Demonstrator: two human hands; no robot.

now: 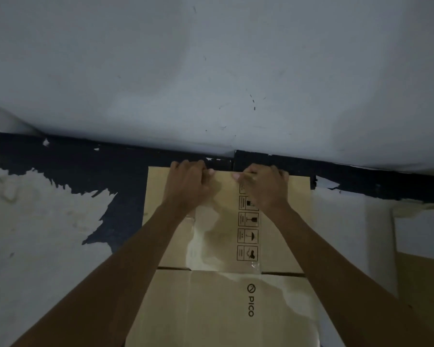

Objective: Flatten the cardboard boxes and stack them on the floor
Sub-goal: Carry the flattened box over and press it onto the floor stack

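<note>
- The near panel (211,309) of the cardboard box lies closest, printed "PICO" sideways; its lower edge is cut off by the bottom of the view, and both forearms cross over its corners.
- A dark slit runs across the cardboard box (281,221) between that near panel and the far panel (293,196), which carries a column of handling symbols; the topmost symbols are hidden under the right hand.
- The box lies on the floor (35,234), its far edge up against the dark skirting (110,159) at the foot of the wall (211,71).
- The left hand (186,184) has its fingers curled over the far edge of the box, gripping it; the fingertips are hidden behind the edge.
- The right hand (263,186) grips the same edge just beside it, fingers curled over, thumb pointing toward the left hand.
- Pale patches on the cardboard are hard to read in the dim light.
- Another flat cardboard piece (421,271) lies to the right, cut off by the frame, with a pale rectangle on it.
</note>
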